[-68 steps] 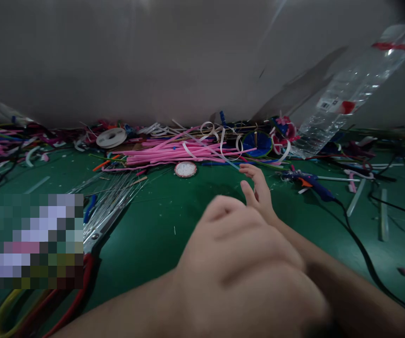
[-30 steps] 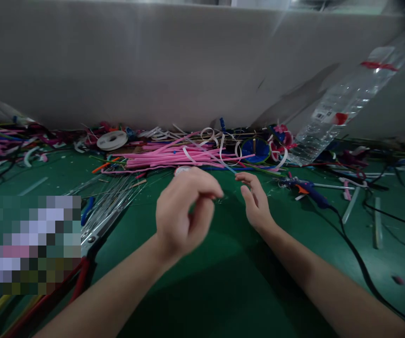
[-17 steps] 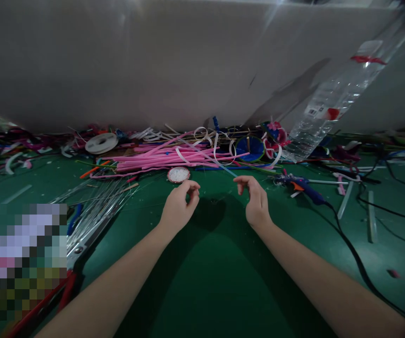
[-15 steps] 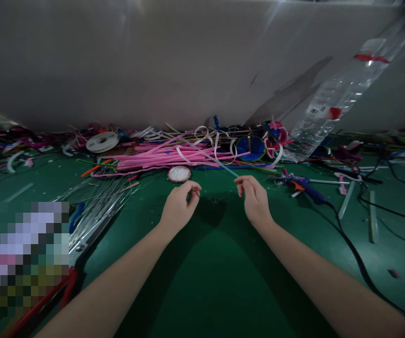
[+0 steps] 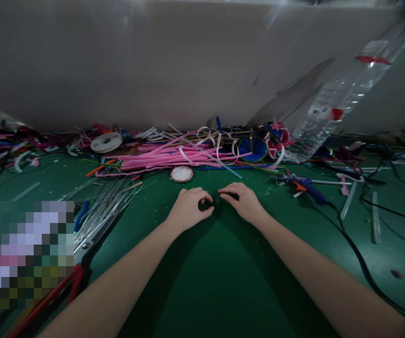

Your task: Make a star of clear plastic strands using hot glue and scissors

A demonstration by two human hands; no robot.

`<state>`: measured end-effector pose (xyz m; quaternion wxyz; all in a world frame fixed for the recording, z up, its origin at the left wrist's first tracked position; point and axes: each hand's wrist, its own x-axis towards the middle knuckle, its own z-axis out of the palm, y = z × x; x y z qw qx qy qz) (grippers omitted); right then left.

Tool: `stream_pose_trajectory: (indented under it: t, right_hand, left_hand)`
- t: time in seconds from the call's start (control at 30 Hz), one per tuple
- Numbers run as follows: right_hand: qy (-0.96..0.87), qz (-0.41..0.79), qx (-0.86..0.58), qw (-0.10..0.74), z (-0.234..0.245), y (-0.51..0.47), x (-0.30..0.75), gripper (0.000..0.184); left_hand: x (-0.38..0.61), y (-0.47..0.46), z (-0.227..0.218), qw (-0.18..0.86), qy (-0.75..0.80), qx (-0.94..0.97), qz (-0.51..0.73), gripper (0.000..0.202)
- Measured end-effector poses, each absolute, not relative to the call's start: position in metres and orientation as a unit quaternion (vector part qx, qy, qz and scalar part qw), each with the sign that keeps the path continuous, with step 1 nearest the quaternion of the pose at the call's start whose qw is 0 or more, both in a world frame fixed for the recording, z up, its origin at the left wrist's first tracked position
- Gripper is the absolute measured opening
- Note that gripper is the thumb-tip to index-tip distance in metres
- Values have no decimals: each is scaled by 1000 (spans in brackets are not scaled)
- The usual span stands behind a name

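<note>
- Head view, the only one here: both hands are brought close together over the green table (image 5: 220,286), tips facing each other with a small gap between.
- Left hand (image 5: 189,209): fingers are curled, and a fair gap is left between them and the thumb. Nothing is seen in that gap.
- Right hand (image 5: 245,203): thumb and fingers are held narrow, almost pinched. Whether anything is gripped there can't be told.
- Between the tips a tiny clear bit (image 5: 217,200) is barely made out, maybe thread. Whether it's touched or just lying on the table can't be told.
- Handling, as a guess: if it's thread, next to no weight is to be expected, bendy, kinda slick, easily lost. Best pinched near a free end with the fingertip pads, no hard tugging.
- Just beyond the left hand a white disc (image 5: 182,174) with a red rim is seen, then a heap of pink stems (image 5: 172,157).
- A pale strip (image 5: 233,171) is left lying past the right hand, and a glue gun (image 5: 306,186) is parked off to its right.
- Scissors (image 5: 85,247) are laid left of the left arm, near a bunch of shiny strands (image 5: 109,206).
</note>
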<state>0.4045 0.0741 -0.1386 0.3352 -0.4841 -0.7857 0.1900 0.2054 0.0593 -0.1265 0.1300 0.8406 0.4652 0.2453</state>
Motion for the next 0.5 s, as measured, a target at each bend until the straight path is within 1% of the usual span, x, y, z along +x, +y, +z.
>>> stream_pose_trajectory:
  t: [0.23,0.5]
  right_hand:
    - [-794,160,-486,328,-140,78,402,15]
    - [-783,213,-476,340,-140,76,399,15]
  left_hand:
    - [211,60,-128,95,452,850,253,6]
    - [212,62,-131,99,451,849,259,6]
